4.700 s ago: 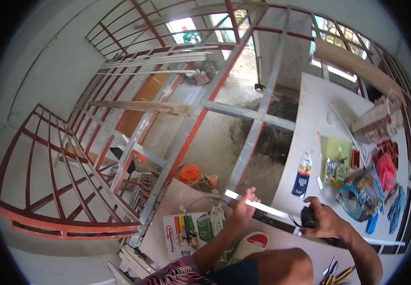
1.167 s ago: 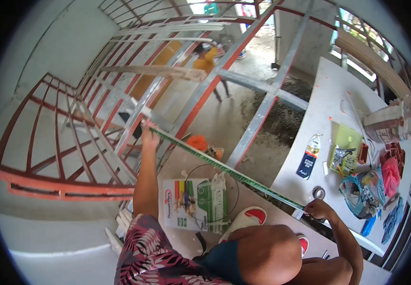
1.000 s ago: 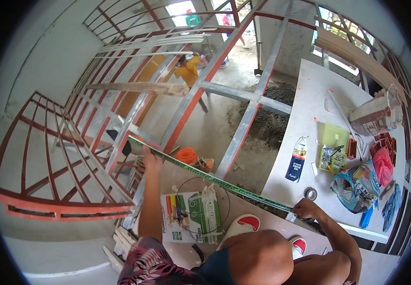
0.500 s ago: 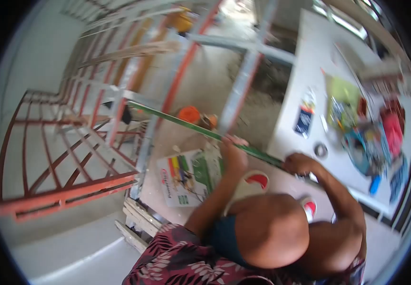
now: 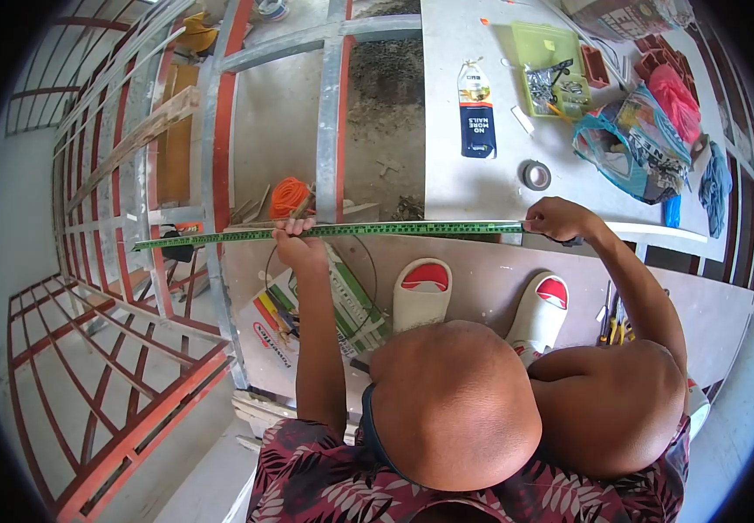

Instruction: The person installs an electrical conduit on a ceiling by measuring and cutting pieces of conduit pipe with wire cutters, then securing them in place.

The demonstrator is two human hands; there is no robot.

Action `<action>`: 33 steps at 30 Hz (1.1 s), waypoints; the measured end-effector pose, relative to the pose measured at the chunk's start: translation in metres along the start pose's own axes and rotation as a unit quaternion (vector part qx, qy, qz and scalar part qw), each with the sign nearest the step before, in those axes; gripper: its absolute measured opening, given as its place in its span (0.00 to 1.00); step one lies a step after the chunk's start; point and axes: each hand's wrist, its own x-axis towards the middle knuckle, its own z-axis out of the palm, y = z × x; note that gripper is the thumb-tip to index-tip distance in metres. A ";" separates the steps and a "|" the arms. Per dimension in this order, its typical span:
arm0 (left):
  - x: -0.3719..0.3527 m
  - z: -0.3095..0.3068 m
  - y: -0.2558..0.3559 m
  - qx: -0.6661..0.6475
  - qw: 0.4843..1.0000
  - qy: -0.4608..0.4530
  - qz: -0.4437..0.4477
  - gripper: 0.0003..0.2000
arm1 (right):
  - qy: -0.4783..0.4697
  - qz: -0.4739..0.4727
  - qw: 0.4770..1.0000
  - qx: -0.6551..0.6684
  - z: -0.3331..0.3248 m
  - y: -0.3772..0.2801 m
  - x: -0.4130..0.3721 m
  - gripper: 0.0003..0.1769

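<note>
A green tape measure [image 5: 412,228] has its marked blade drawn out nearly level in front of my knees. My left hand [image 5: 298,247] is closed around the blade, left of its middle, with the fingertips on top. Past that hand the blade runs on to a free end over the metal framing. At the right, my right hand [image 5: 560,220] grips the other end of the tape. Something dark shows below its fingers, mostly covered by the hand. Just beyond the blade lies a coil of orange cord [image 5: 290,197].
Steel framing [image 5: 329,131] has open gaps ahead. A white panel [image 5: 447,187] holds a grey tape roll [image 5: 535,175], a sealant pouch [image 5: 477,113], a green organizer box [image 5: 551,70] and a plastic bag [image 5: 643,144]. Near my slippers [image 5: 421,301] lie a printed box [image 5: 346,296] and pliers [image 5: 618,322].
The view has swung, so the tape now lies almost level instead of slanting down to the right. Both hands keep hold of it, with the left hand farther from the right.
</note>
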 end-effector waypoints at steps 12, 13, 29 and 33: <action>0.010 -0.018 0.010 0.051 0.998 0.024 -0.012 0.17 | 0.077 0.135 0.987 -0.027 0.013 -0.032 -0.006 0.17; 0.007 -0.012 0.011 0.066 0.995 0.072 -0.025 0.19 | 0.083 0.135 0.987 -0.027 0.014 -0.033 -0.007 0.17; -0.104 0.082 -0.089 0.654 0.580 -0.478 0.082 0.14 | 0.116 0.117 0.986 -0.039 0.024 -0.035 0.001 0.20; -0.112 0.073 -0.174 0.692 0.395 -0.603 -0.039 0.15 | 0.089 0.108 0.981 -0.131 0.035 -0.019 0.011 0.30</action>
